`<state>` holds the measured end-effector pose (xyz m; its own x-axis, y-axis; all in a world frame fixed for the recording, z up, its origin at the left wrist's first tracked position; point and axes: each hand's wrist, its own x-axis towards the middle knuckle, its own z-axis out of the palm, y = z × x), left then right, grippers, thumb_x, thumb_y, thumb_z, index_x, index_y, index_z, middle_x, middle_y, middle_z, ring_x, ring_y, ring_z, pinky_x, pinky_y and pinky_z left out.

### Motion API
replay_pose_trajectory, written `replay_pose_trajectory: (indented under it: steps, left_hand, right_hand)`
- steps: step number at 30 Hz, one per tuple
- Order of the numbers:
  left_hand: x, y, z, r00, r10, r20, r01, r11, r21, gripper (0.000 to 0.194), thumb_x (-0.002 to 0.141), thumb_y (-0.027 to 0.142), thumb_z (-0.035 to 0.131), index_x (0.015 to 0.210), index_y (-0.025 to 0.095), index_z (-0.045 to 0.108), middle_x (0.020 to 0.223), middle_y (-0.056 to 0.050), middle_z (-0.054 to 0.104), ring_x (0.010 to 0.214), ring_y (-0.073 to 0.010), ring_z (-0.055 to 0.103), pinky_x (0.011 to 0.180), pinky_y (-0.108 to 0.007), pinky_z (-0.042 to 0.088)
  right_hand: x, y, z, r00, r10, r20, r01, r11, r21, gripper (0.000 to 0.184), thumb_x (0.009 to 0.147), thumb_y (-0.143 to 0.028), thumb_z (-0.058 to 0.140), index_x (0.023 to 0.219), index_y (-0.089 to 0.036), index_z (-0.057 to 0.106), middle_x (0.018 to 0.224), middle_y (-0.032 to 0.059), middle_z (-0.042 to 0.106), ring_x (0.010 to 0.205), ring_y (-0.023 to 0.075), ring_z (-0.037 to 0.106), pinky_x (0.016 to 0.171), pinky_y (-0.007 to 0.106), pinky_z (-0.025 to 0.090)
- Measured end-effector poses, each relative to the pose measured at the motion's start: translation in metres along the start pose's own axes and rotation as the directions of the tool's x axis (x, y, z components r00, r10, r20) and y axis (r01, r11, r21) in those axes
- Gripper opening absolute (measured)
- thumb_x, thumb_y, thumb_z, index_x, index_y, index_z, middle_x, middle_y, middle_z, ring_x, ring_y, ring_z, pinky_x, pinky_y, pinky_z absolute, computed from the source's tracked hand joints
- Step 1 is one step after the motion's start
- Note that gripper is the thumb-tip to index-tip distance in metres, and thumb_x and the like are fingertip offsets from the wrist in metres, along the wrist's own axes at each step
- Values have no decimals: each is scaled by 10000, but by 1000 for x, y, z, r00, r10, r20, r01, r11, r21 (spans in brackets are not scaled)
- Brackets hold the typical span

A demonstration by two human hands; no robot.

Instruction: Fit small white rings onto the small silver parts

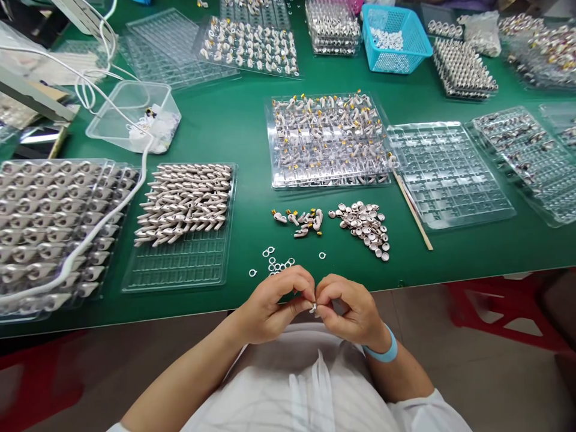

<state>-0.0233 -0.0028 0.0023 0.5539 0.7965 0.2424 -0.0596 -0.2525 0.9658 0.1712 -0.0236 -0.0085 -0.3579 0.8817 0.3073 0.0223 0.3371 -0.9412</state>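
My left hand (281, 306) and my right hand (348, 309) meet just off the table's front edge, fingertips pinched together. Between them shows a small white part (312, 308); its exact shape is mostly hidden by the fingers. Several thin white rings (279, 265) lie loose on the table close to my left hand. Behind the rings is a small heap of pale stem-shaped pieces with gold-coloured tabs (302, 222). To its right, a pile of small round metallic caps (363, 225) is spread out. A light blue band (384, 348) circles my right wrist.
A clear tray of tabbed stems (330, 141) stands behind the heaps, beside an unfilled clear tray (450, 174) and a thin wooden stick (414, 213). Trays of metallic parts (184, 204) stand left, crossed by a white cable (90, 237). A blue basket (396, 60) is at the back.
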Motion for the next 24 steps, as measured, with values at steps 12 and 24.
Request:
replay_pose_trajectory:
  steps: [12, 24]
  left_hand:
    - [-2, -1, 0, 994, 25, 110, -25, 1000, -2, 181, 916, 20, 426, 916, 189, 493, 848, -37, 512, 751, -121, 463, 660, -230, 423]
    - [-2, 1, 2, 999, 34, 39, -39, 990, 139, 159, 932, 63, 389, 899, 198, 466, 816, -37, 502, 760, -146, 467, 678, -260, 436]
  right_hand:
    - [-1, 2, 0, 995, 65, 73, -67, 997, 31, 136, 785, -84, 579, 797, -217, 554, 741, 3, 611, 627, 113, 538, 569, 237, 455]
    - [-2, -4, 12, 984, -148, -97, 112, 947, -302, 203, 774, -57, 548, 855, -241, 517, 736, 9, 611, 642, 131, 580, 575, 251, 478]
